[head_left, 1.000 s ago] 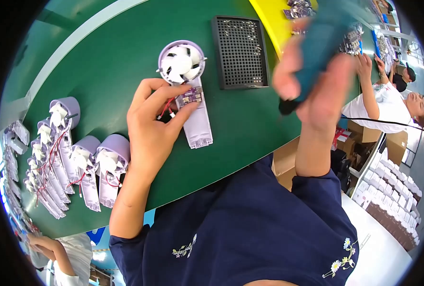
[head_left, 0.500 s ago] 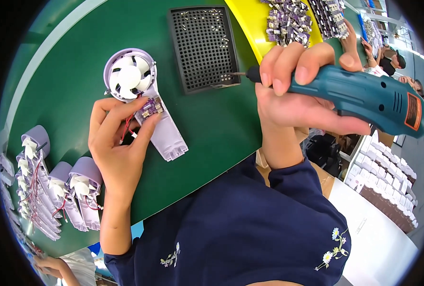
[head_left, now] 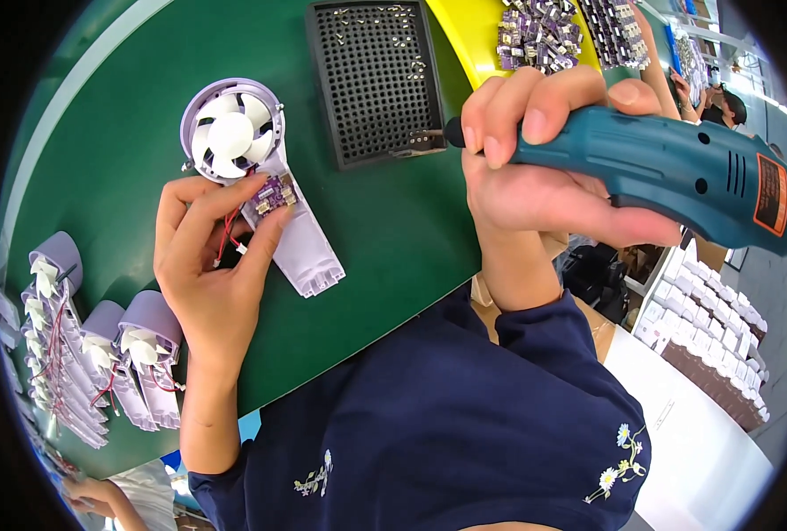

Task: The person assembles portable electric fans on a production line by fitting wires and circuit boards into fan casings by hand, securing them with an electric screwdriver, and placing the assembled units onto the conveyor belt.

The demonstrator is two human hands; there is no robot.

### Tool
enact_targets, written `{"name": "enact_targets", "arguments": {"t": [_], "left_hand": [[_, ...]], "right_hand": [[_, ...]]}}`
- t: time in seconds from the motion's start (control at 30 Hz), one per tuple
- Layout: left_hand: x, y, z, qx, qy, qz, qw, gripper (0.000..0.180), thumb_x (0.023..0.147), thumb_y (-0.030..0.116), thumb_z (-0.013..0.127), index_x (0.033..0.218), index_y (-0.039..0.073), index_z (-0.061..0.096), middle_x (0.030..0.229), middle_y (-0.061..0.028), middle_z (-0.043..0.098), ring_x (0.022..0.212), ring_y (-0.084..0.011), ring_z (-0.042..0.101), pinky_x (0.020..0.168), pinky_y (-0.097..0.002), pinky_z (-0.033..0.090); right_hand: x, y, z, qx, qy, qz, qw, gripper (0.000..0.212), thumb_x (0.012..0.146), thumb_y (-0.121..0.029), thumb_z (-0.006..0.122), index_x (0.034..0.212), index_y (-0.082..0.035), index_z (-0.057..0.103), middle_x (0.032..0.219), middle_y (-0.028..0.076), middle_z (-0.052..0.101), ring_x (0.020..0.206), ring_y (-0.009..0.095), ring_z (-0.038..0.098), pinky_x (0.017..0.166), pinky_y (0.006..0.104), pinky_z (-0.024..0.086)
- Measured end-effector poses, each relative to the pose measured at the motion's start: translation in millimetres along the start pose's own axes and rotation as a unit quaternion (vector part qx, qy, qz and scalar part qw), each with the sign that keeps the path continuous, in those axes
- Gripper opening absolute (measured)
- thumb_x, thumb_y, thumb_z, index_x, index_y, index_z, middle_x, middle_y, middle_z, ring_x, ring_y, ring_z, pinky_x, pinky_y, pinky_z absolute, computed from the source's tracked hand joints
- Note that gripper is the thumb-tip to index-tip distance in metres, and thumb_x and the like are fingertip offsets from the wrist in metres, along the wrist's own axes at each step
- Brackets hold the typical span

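Note:
Between thumb and fingers, my left hand (head_left: 212,257) pinches a small purple circuit board (head_left: 274,195) against the lilac handle (head_left: 307,252) of a handheld fan housing. The housing's round head, with white fan blades (head_left: 230,134), lies just beyond my fingers, and red and black wires (head_left: 228,234) with a white plug hang beside my thumb. My right hand (head_left: 535,168) is wrapped round a teal electric screwdriver (head_left: 659,159), held sideways. Its bit points left, with the tip at the lower right corner of a black perforated screw tray (head_left: 377,84) that holds several small screws.
On the green table (head_left: 384,239), more lilac fan housings (head_left: 150,345) with wires lie at the left. A yellow tray (head_left: 464,44) at the far right holds a heap of purple circuit boards (head_left: 539,35). White boxed items (head_left: 703,327) stand at the right. Other people are beyond.
The view has shifted a little, and the fan housing shows slightly further left. The screwdriver has moved slightly left and up in view, its tip still by the tray corner. Both grips are unchanged.

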State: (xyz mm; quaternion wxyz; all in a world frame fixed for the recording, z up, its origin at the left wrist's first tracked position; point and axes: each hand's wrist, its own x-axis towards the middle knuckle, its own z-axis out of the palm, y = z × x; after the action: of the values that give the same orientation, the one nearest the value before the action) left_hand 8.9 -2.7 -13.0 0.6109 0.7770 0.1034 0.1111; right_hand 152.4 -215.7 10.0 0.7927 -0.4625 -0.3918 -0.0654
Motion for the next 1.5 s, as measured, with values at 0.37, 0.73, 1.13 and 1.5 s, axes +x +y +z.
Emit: {"name": "enact_targets", "arguments": {"t": [0.37,0.73,1.13,1.5], "left_hand": [[-4.9,2.0,-1.0,0.050,-0.005,-0.027,0.998,0.031,0.079,-0.013,0.077,0.109,-0.007,0.068,0.104,-0.0040,0.047,0.090,-0.0103,0.058,0.071,-0.0210,0.053],[-6.8,1.0,4.5,0.028,0.041,-0.005,0.999,0.031,0.073,-0.007,0.083,0.101,0.001,0.072,0.093,-0.0034,0.053,0.070,-0.0090,0.050,0.057,-0.0218,0.041],[0.6,2.7,4.3,0.028,0.033,-0.002,0.999,0.031,0.073,-0.001,0.085,0.101,0.004,0.073,0.093,-0.0052,0.054,0.070,-0.0136,0.057,0.060,-0.0276,0.048],[0.1,0.8,4.1,0.027,0.044,0.024,0.998,0.032,0.072,0.000,0.085,0.101,0.004,0.073,0.092,-0.0069,0.056,0.073,-0.0172,0.060,0.061,-0.0304,0.050]], "right_hand": [[-9.2,2.3,12.1,-0.003,0.005,-0.019,1.000,0.091,0.076,-0.091,0.042,0.122,-0.013,0.041,0.079,0.008,0.051,0.051,0.019,0.050,0.045,0.0333,0.045],[-13.1,1.4,17.6,0.013,0.060,-0.033,0.998,0.089,0.081,-0.087,0.047,0.123,-0.008,0.043,0.080,0.011,0.053,0.052,0.020,0.051,0.045,0.0327,0.046],[23.5,-34.6,50.3,0.031,-0.074,-0.006,0.997,0.083,0.090,-0.078,0.048,0.137,-0.010,0.045,0.090,0.008,0.052,0.058,0.018,0.051,0.051,0.0340,0.045],[8.2,-12.4,100.4,0.052,-0.092,0.008,0.994,0.081,0.088,-0.076,0.055,0.140,-0.016,0.042,0.090,0.009,0.053,0.052,0.019,0.049,0.048,0.0355,0.043]]}}
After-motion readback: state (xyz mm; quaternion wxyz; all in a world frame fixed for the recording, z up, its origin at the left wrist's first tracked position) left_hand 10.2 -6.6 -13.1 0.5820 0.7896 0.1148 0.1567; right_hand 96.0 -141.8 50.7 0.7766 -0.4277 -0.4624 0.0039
